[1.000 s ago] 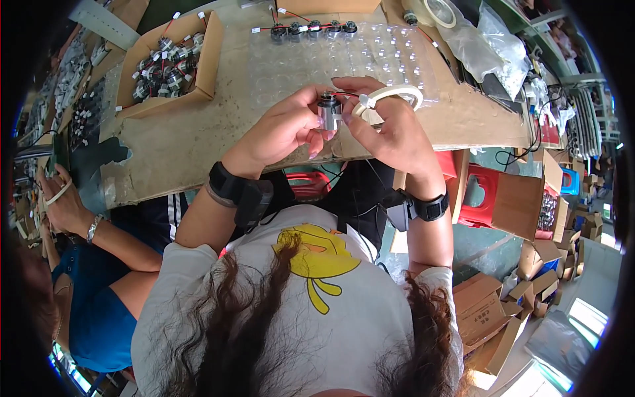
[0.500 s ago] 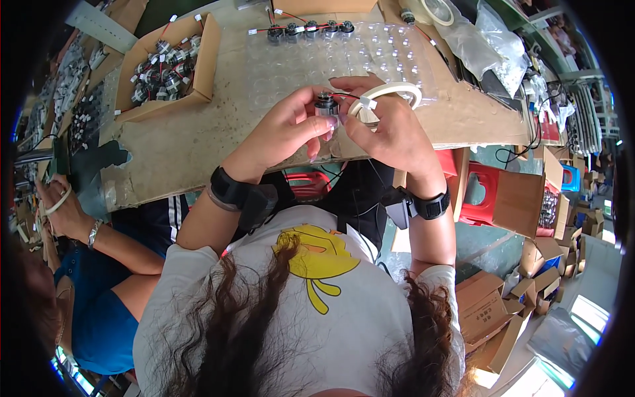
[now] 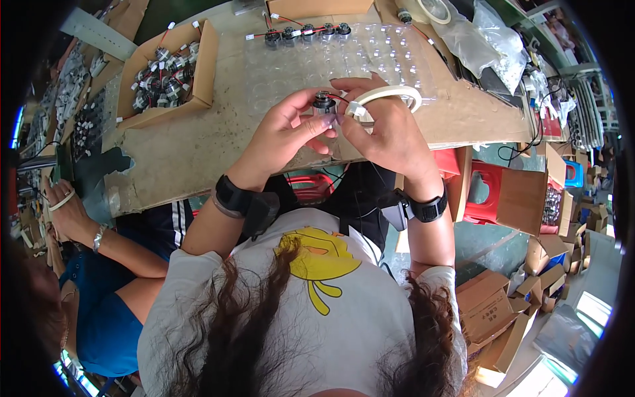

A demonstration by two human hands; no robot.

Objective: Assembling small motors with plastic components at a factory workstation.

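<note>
While pinching motor [image 3: 324, 103]: both hands [image 3: 344, 129] raised.

A worn board worktop [image 3: 198, 142] was seen from above, loaded with parts.

At about ten o'clock an open cardboard box [image 3: 202, 73] was set on the board, filled with small dark motors [image 3: 162, 69] with red and white leads. Toward twelve o'clock a clear plastic blister tray [image 3: 370, 56] was laid flat, and a row of motors [image 3: 307, 33] was seated along its far edge. At one o'clock a roll of tape [image 3: 433, 8] and crumpled clear plastic bags [image 3: 486, 36] were left near the far corner. The nine-o'clock edge of the board was seen chipped and ragged, with a dark green object [image 3: 89, 175] just beside it.
</note>
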